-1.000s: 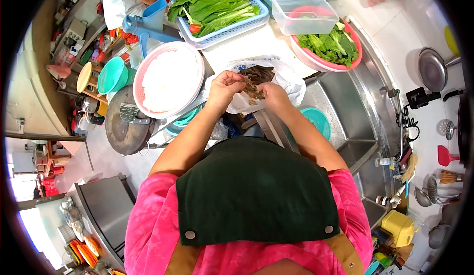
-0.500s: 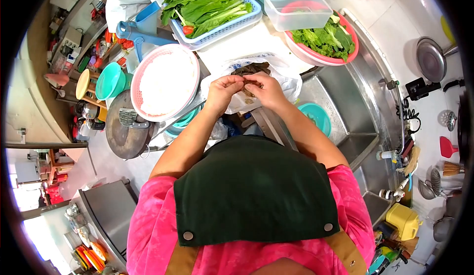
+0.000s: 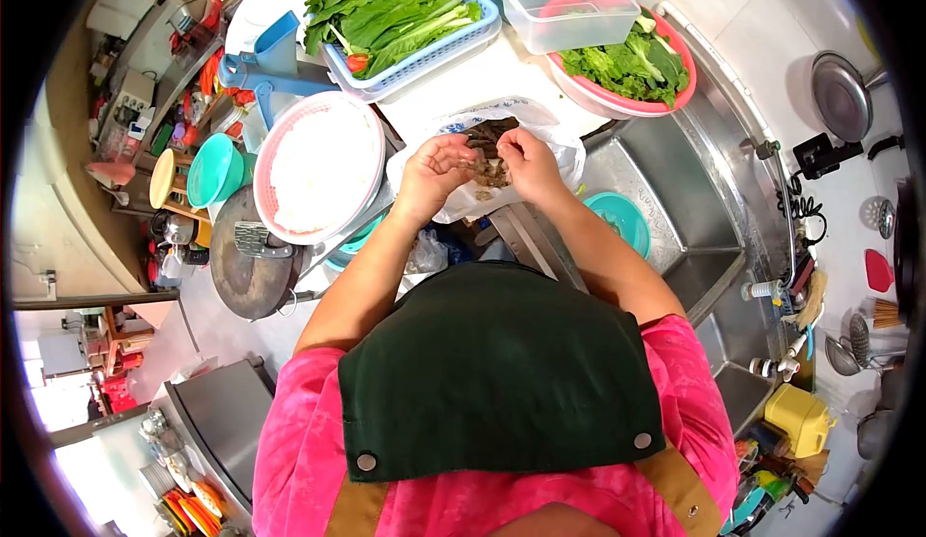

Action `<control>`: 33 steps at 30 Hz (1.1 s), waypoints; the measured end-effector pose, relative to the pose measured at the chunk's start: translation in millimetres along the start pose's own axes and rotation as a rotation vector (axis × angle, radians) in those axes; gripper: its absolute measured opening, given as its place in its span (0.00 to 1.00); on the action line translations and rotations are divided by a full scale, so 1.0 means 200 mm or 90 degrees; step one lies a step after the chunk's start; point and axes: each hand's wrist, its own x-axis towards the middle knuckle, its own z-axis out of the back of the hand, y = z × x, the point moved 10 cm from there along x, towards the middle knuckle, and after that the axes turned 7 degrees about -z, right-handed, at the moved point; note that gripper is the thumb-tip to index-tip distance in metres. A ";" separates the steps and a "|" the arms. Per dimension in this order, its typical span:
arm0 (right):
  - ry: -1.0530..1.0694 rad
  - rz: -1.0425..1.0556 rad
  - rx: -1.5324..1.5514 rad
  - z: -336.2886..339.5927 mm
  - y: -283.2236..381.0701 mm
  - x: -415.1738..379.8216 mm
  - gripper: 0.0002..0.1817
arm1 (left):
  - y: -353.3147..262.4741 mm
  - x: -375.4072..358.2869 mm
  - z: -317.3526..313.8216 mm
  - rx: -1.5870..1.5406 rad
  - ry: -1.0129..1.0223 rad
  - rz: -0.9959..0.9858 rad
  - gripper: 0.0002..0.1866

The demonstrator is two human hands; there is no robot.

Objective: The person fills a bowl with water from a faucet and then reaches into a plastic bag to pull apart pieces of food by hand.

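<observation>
A white plastic bag (image 3: 559, 156) lies open in front of me, with dark grey-brown pieces (image 3: 492, 172) inside that look like shrimp, though their kind is not clear. Over the bag's left side, my left hand (image 3: 439, 172) is curled, fingers bent towards the thumb. Anything in its grasp is too small to make out. My right hand (image 3: 529, 163) is pinched above the bag's right side, and I cannot make out what is between its fingertips. A gap separates the two hands. Near my right forearm, a teal bowl (image 3: 632, 217) stands in the steel sink.
At left are a pink basket (image 3: 265, 185) lined with white and a round chopping board (image 3: 236, 281) bearing a cleaver (image 3: 253, 239). Leafy greens fill a blue basket (image 3: 481, 27) and a pink basin (image 3: 666, 105). A clear plastic box (image 3: 569, 11) overlaps the basin. The sink (image 3: 666, 165) lies right.
My hands, which met over the bag, have moved apart to left and right. More of the bag's dark contents shows between them. The view has shifted slightly.
</observation>
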 end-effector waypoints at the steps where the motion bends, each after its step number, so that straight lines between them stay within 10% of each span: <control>1: 0.034 -0.055 0.028 -0.02 -0.02 -0.01 0.08 | -0.02 0.00 0.00 0.005 0.002 -0.027 0.23; 14: 0.157 -0.323 0.335 -0.16 -0.07 -0.13 0.09 | -0.01 0.00 0.02 0.175 -0.045 -0.045 0.16; 29: 0.033 -0.183 0.313 -0.05 -0.02 -0.06 0.06 | -0.02 0.00 0.03 0.192 -0.081 0.007 0.17; 33: 0.005 -0.153 0.331 0.00 0.01 -0.05 0.06 | -0.13 -0.01 -0.04 0.465 -0.039 -0.085 0.15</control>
